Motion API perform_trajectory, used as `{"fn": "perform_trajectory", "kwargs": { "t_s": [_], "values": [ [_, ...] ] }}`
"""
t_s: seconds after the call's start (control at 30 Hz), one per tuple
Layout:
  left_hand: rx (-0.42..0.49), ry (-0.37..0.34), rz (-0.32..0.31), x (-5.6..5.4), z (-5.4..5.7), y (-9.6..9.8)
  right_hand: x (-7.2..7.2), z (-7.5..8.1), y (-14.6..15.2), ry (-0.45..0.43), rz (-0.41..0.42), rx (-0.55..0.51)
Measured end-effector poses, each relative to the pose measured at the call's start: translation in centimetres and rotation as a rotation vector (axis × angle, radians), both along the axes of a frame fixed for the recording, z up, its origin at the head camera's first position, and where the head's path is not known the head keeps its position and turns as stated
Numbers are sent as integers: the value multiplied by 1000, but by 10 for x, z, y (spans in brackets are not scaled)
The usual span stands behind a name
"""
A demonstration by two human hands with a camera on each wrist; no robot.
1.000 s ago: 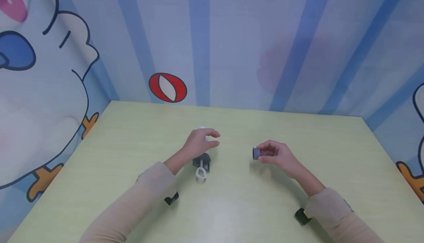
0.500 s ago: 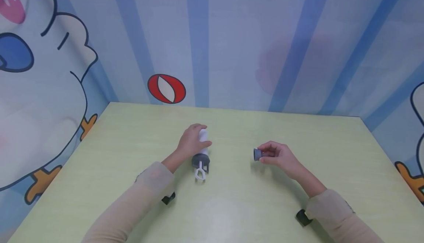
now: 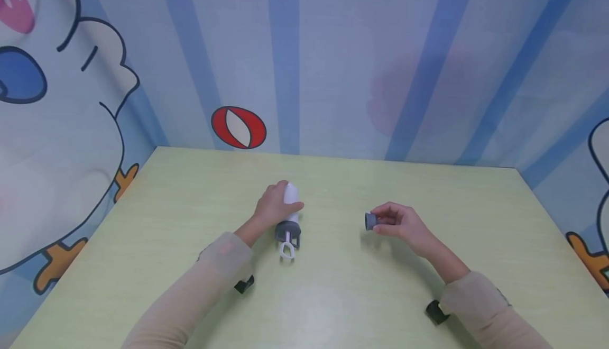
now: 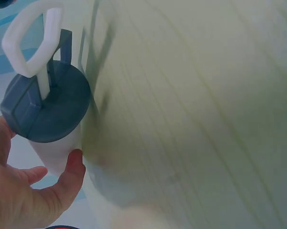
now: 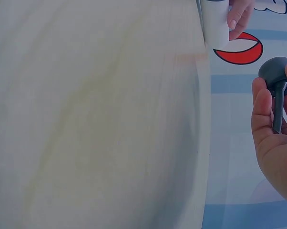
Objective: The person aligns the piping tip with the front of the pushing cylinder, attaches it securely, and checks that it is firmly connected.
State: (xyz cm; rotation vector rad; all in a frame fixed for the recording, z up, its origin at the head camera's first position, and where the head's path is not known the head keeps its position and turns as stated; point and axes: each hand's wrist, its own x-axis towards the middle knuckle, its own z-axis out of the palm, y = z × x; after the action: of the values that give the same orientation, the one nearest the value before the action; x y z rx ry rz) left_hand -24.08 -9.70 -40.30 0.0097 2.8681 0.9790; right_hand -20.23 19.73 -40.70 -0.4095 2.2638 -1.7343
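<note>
A white cylindrical bottle [image 3: 291, 194] lies on the table, its dark grey cap [image 3: 288, 229] and white loop handle [image 3: 287, 250] pointing toward me. My left hand [image 3: 274, 204] grips the white body from the left, thumb across the near side. In the left wrist view, the fingers curl round the body just below the cap [image 4: 62, 102]. Off to the right, my right hand [image 3: 400, 222] pinches a small grey scoop [image 3: 369, 221] by its handle, cup facing left. The right wrist view shows the scoop's rounded bowl [image 5: 273, 70], with fingers round its short stem.
The pale yellow-green table [image 3: 333, 296] ends at a blue striped backdrop [image 3: 333, 63] with cartoon figures. A small black device [image 3: 245, 284] sits under the left cuff, and another black device [image 3: 435, 312] under the right cuff.
My left hand has moved slightly left from above the bottle and closed round its white body, uncovering more of the bottle. The right hand keeps its hold on the scoop, almost still.
</note>
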Motion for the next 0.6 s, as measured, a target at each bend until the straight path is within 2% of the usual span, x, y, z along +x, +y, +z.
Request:
{"fn": "perform_trajectory", "kwargs": {
  "t_s": [0.37, 0.6],
  "values": [
    [4, -40, 32, -3, -2, 0, -1, -1, 0, -4, 4, 3],
    [21, -44, 12, -4, 1, 0, -3, 2, 0, 9, 13, 17]
  ]
}}
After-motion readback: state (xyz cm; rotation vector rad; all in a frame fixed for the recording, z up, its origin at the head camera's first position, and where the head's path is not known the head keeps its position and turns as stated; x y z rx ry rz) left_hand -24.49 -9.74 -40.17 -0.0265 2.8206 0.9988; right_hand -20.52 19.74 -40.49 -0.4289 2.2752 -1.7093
